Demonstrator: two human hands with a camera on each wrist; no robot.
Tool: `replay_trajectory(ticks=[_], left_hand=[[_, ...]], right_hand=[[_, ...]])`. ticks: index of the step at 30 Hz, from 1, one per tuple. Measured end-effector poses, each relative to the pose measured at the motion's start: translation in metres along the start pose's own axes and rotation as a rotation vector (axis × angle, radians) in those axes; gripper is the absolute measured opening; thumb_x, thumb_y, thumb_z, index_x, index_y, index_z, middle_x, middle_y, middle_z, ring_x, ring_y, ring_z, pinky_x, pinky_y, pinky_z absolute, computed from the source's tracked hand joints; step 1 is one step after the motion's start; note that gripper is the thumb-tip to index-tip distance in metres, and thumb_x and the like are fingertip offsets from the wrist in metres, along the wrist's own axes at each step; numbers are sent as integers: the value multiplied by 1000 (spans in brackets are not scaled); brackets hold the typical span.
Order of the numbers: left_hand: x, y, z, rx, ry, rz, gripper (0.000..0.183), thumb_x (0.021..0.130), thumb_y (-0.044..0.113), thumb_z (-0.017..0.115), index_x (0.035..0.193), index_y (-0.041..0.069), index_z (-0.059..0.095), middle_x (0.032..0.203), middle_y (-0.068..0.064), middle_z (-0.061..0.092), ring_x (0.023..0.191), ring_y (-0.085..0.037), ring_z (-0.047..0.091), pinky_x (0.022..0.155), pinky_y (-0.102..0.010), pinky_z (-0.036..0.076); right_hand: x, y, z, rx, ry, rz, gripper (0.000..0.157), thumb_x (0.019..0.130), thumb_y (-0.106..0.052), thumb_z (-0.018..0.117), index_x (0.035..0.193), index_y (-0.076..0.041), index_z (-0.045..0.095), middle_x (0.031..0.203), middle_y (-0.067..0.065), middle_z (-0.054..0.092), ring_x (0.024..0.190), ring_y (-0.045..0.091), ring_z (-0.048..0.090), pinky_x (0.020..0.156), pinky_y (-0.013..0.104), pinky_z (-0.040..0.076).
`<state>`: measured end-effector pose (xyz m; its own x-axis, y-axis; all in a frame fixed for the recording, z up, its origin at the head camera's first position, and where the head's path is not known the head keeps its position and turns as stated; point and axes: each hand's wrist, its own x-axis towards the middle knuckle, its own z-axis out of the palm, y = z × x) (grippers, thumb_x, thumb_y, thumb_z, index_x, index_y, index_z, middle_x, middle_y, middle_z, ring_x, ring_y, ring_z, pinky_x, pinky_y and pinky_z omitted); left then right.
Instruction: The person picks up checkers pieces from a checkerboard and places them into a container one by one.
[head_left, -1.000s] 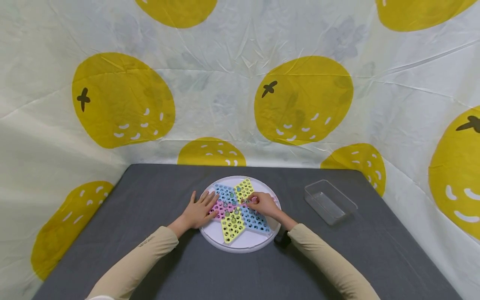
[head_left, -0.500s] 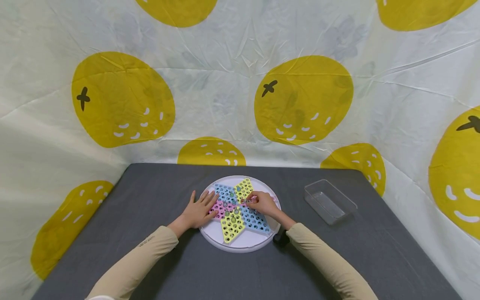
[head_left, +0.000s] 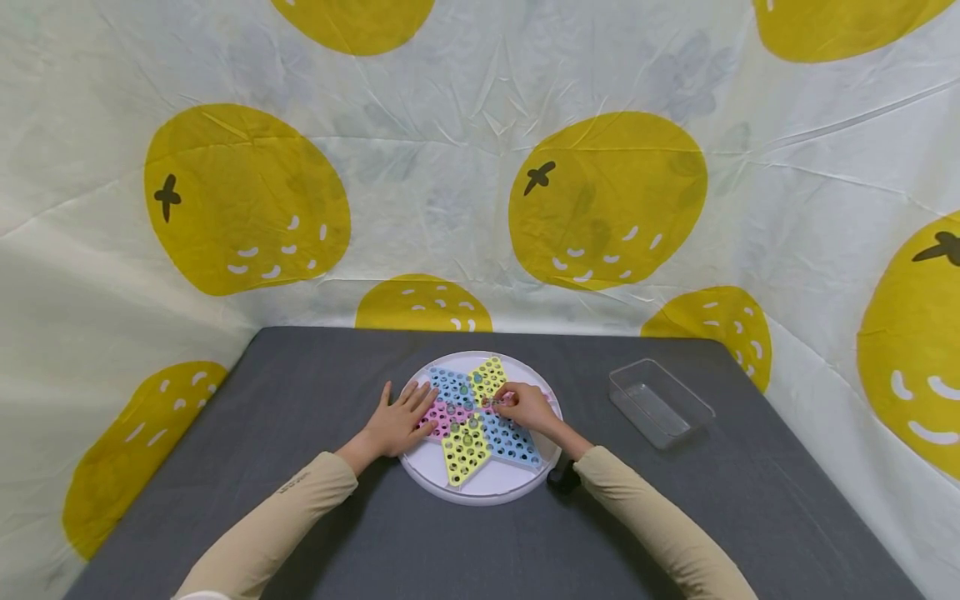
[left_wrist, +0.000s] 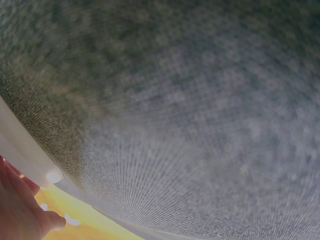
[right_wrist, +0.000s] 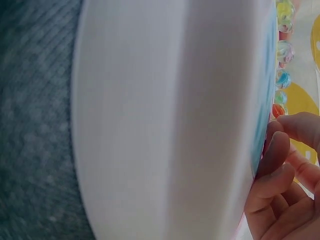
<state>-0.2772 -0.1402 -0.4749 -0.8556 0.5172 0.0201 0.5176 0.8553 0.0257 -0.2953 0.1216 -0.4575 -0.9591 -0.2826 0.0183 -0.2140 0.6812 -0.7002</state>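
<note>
A star-shaped Chinese checkers board in pink, yellow and blue lies on a round white tray. Glass marbles sit in some of its holes around the middle. My left hand lies flat with fingers spread over the board's left side and the tray's rim. Over the right of the board's centre, my right hand has thumb and index finger pinched together on a small marble, mostly hidden by the fingertips. Right beside those fingertips, an orange marble shows in the right wrist view.
A clear rectangular plastic container stands on the dark grey tablecloth, right of the tray. Behind the table hangs a white cloth with yellow fruit prints. A small black object is under the right wrist.
</note>
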Motion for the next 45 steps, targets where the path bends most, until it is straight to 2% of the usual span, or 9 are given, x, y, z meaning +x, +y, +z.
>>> replay_trajectory(ticks=[14,22,26,33,45], left_hand=[[1,-1,1,1,-4,-7,60,93,47,31,143,16,21,149,-6,21,138,-29,17,104,-61,6],[2,-2,1,-9,-3,-9,60,93,48,32,143,16,21,149,-6,21,138,-29,17,104,-61,5],[3,-3,3,2,-5,-15,60,93,49,31,143,17,20,149,-5,20,138,-28,16,104,-60,4],[3,-3,4,-4,-17,-21,61,93,49,30,143,18,19,149,-5,20,138,-27,15,104,-60,4],[2,-4,5,-5,-1,-5,61,93,50,29,143,17,19,149,-5,20,138,-28,16,104,-61,4]], right_hand=[[-4,-1,-5,55,-16,8,16,80,-16,65,92,-6,63,63,8,63,46,13,53,46,22,41],[-8,4,-10,46,-12,19,15,81,-17,64,91,-6,63,57,6,56,47,11,50,45,20,36],[-13,5,-15,36,-6,31,14,80,-18,65,89,-7,63,58,2,56,48,10,49,45,21,36],[-21,9,-22,25,-14,71,14,81,-18,64,92,-9,63,60,4,56,49,12,51,45,20,36],[-40,12,-37,47,25,56,19,81,-17,63,95,-5,62,63,9,60,50,17,55,44,24,39]])
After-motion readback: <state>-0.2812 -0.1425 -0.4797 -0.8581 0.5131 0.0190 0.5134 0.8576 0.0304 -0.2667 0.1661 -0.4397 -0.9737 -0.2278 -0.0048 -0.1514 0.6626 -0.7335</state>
